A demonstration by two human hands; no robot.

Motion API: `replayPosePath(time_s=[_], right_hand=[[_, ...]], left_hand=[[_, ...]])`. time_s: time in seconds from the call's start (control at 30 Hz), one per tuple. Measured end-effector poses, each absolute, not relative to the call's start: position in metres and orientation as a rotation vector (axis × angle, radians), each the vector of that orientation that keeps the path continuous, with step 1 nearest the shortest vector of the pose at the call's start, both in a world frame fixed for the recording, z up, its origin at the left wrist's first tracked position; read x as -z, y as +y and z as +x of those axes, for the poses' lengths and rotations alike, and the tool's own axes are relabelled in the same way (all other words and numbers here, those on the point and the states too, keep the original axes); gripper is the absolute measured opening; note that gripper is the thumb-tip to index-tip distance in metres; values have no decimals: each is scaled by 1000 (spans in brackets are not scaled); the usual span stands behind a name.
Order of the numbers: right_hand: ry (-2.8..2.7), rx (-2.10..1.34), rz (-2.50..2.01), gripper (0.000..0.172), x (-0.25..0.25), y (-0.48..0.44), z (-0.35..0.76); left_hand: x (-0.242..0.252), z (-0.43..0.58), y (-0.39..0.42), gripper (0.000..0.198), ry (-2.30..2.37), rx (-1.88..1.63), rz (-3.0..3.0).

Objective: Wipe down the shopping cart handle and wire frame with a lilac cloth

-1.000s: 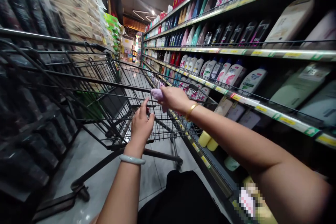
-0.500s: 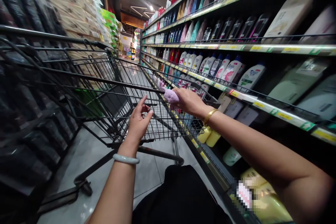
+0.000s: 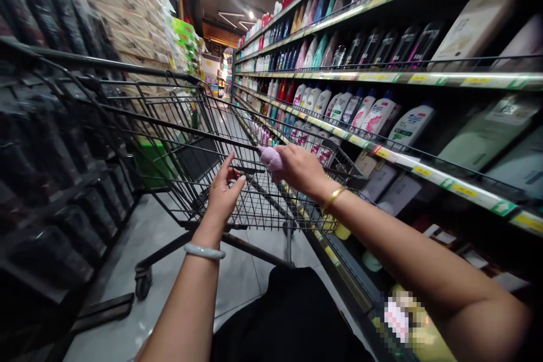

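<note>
A wire shopping cart (image 3: 212,138) stands across the aisle in front of me. My right hand (image 3: 302,168), with a gold bracelet at the wrist, is closed around a light purple cloth (image 3: 270,159). The cloth lies against the cart's dark upper rail, and part of it is hidden under my fingers. Lower and to the left, my left hand (image 3: 224,189) is held up with thumb and fingers apart and nothing between them. It is close to the cart's wire side; whether it touches the wires I cannot tell. A pale bangle circles that wrist.
Shelves (image 3: 428,167) of shampoo bottles (image 3: 379,116) run along the right. On the left are dark hanging packages (image 3: 63,209) and stacked tan packs (image 3: 123,22). The tiled floor (image 3: 241,285) shows below the cart, with a caster (image 3: 143,283) on it.
The cart has shifted slightly to the right and turned a little. My right hand and the cloth have slid a short way left along the rail. My left hand has hardly moved.
</note>
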State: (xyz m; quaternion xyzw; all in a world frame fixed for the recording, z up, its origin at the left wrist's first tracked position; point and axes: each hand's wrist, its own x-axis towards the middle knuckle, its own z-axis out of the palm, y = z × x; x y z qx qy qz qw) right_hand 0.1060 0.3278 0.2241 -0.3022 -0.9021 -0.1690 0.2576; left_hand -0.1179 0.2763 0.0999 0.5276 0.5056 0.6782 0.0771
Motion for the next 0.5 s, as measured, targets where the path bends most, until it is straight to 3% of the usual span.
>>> replayPosePath(time_s=[0.27, 0.5], right_hand=[[-2528, 637, -384, 57, -218, 329, 135], [-2318, 667, -400, 50, -193, 333, 124]], left_hand=[[-91, -129, 292, 80, 1488, -2101, 1500], [-91, -120, 289, 86, 1770, -2058, 1517]])
